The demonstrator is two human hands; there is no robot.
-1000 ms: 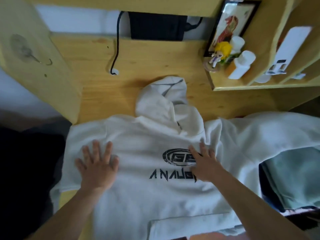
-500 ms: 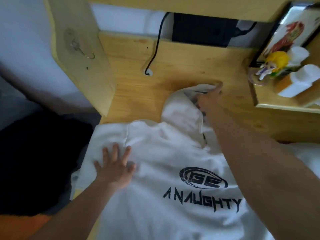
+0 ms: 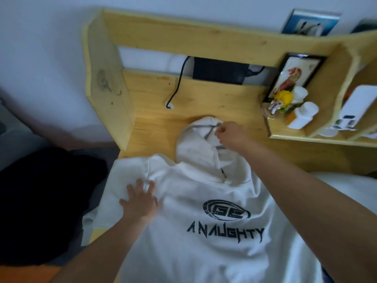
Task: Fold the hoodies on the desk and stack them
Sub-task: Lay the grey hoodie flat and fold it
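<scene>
White hoodie (image 3: 204, 231) lies face up on the wooden desk (image 3: 204, 107), its long axis running away from the person, hood (image 3: 195, 148) at the far end. Left hand (image 3: 140, 201) presses flat, fingers spread, on one shoulder. Right hand (image 3: 230, 135) pinches the hood's top edge with curled fingers. Shelf compartments (image 3: 306, 137) at right hold white bottles (image 3: 302, 117) and a small figurine (image 3: 279, 101).

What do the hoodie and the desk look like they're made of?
Hoodie: soft, matte white knit, probably cotton fleece; it creases and bunches at the hood where the right hand pinches it. Desk: pale wood, likely pine, with visible grain and knots and a slight sheen.
</scene>
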